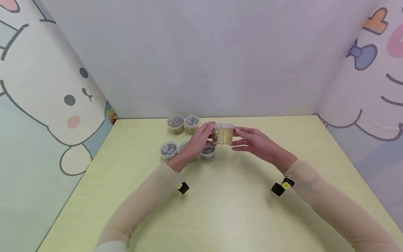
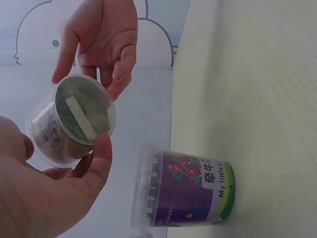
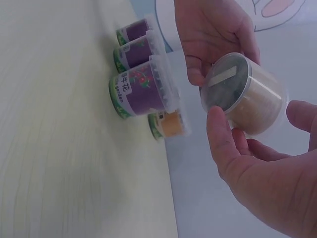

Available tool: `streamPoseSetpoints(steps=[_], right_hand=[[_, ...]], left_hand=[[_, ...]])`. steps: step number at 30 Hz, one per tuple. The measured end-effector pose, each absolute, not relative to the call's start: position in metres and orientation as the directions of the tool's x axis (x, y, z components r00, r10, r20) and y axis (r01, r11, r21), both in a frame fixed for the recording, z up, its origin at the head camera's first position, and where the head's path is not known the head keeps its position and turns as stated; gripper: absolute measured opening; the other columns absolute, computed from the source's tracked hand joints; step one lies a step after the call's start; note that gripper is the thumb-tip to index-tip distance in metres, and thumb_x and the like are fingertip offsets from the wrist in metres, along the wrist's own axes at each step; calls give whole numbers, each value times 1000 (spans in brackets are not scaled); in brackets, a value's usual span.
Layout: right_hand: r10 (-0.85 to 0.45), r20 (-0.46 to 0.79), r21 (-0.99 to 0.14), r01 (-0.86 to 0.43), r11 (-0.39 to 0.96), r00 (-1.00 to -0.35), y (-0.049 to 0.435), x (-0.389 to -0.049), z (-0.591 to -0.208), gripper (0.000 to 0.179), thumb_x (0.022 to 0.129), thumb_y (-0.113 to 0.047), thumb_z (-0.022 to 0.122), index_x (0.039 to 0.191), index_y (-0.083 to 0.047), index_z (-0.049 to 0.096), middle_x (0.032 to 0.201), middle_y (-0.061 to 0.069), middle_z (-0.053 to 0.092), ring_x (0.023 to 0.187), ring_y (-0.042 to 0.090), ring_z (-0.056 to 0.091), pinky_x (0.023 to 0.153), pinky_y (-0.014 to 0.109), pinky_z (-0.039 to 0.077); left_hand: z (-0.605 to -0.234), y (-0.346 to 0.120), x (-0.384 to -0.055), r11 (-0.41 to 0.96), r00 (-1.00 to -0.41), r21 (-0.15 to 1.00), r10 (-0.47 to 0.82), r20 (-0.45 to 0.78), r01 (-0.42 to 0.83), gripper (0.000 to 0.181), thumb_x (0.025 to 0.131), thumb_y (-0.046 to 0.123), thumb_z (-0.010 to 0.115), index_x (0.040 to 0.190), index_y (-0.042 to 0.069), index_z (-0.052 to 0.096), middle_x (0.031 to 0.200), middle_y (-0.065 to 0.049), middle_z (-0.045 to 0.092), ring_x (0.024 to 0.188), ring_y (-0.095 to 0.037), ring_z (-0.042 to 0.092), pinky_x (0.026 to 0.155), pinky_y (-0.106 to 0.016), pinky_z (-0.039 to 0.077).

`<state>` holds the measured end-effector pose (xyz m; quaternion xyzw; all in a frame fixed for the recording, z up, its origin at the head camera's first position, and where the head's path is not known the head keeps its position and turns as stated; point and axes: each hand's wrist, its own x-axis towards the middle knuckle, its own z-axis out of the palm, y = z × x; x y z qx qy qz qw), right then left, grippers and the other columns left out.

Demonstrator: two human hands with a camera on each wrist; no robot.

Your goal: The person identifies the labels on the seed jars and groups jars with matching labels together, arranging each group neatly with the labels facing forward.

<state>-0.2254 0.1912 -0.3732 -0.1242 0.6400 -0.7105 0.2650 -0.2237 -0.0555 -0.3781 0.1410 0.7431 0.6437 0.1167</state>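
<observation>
A small clear plastic tub (image 1: 224,135) with yellowish contents and a translucent lid is held up over the table between both hands. My left hand (image 1: 197,140) grips its left side, with fingertips at the rim of the base in the left wrist view. On the other side, my right hand (image 1: 256,144) has its thumb and fingers around the tub's edge, with the lower fingers spread. Seen from below in the right wrist view, the tub (image 3: 257,99) shows a dark round base with a pale strip across it. Its label faces the left hand.
Behind and left of the hands, several lidded tubs stand on the yellow table (image 1: 220,210), including a back one (image 1: 175,122) and a front one (image 1: 168,149). A purple-labelled tub (image 2: 183,188) is close below the left hand. Cartoon-printed walls (image 1: 41,98) enclose the table.
</observation>
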Motion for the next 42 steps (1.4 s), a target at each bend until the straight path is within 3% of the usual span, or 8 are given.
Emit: streamPoseSetpoints(steps=[5, 14, 19, 23, 28, 35, 42], right_hand=[[-531, -159, -974, 220, -53, -832, 185, -225, -374, 57, 107, -33, 53, 147, 6, 40, 141, 20, 48, 112, 31, 64, 99, 42, 52], [-523, -178, -973, 229, -34, -833, 185, -226, -376, 57, 107, -32, 53, 147, 7, 40, 134, 14, 52, 106, 24, 68, 98, 40, 53], [-521, -189, -974, 227, -10, -832, 185, -227, -377, 60, 107, -36, 52, 148, 6, 39, 140, 18, 47, 112, 31, 64, 97, 39, 54], [-525, -188, -977, 214, 11, -830, 184, -228, -377, 65, 107, -39, 51, 151, 6, 34, 146, 20, 43, 109, 27, 64, 96, 39, 54], [-540, -172, -981, 194, 17, -824, 181, -227, -377, 65, 107, -40, 50, 149, 8, 34, 139, 22, 46, 104, 22, 64, 96, 38, 55], [-543, -142, -984, 175, -9, -828, 178, -228, -377, 63, 107, -39, 51, 150, 5, 35, 134, 21, 48, 109, 25, 63, 96, 40, 54], [-516, -127, -983, 175, -46, -847, 178, -230, -372, 65, 107, -39, 52, 151, 4, 33, 139, 20, 45, 115, 29, 60, 98, 45, 53]], left_hand=[[-384, -62, -224, 79, -933, 995, 359, 27, 59, 52, 113, 34, 28, 154, 2, 34, 129, -20, 49, 108, -28, 55, 92, -49, 55], [-386, -61, -222, 54, -931, 997, 363, 31, 55, 53, 113, 33, 27, 153, -1, 34, 125, -21, 50, 103, -26, 58, 87, -44, 57], [-385, -59, -220, 69, -933, 997, 360, 18, 46, 53, 113, 34, 31, 154, 0, 33, 132, -22, 50, 109, -30, 59, 88, -41, 57], [-385, -57, -220, 70, -932, 996, 362, 22, 51, 54, 112, 34, 35, 153, -1, 34, 138, -22, 50, 116, -31, 57, 87, -39, 57], [-385, -53, -218, 92, -915, 994, 402, 13, 55, 52, 112, 34, 37, 152, 1, 36, 133, -19, 52, 111, -28, 59, 87, -38, 57], [-382, -51, -215, 88, -910, 992, 412, 43, 87, 50, 111, 35, 40, 150, 5, 39, 125, -16, 53, 107, -25, 59, 86, -37, 57], [-377, -58, -214, 84, -908, 987, 408, 92, 138, 54, 112, 34, 33, 156, 2, 31, 140, -20, 50, 120, -32, 56, 89, -43, 56]])
